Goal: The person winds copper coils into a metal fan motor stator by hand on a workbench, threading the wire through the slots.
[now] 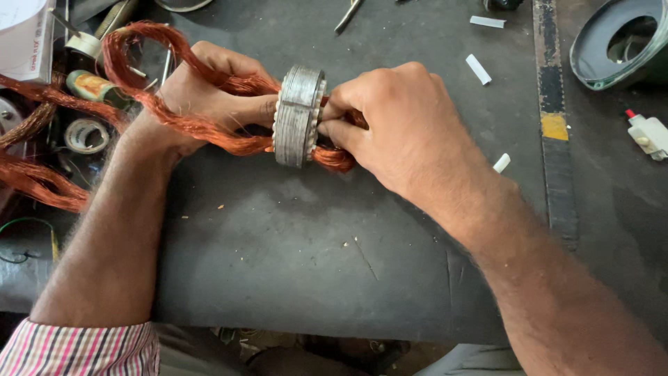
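Note:
A grey laminated metal stator ring [299,115] stands on edge over the dark worktop [292,251]. Bundles of copper winding wire [174,118] pass through it and loop out to the left. My left hand [202,97] grips the wire bundle on the ring's left side, with the loops draped over its wrist. My right hand [400,129] is closed on the copper wire end [337,159] at the ring's right face, fingertips pressed against the ring.
More copper coils [35,181] lie at the left edge beside tape rolls [85,134] and a green tube [94,87]. Small white strips [478,69] are scattered at the right. A round grey-green housing [619,42] sits top right, with a white plug [647,134] below it.

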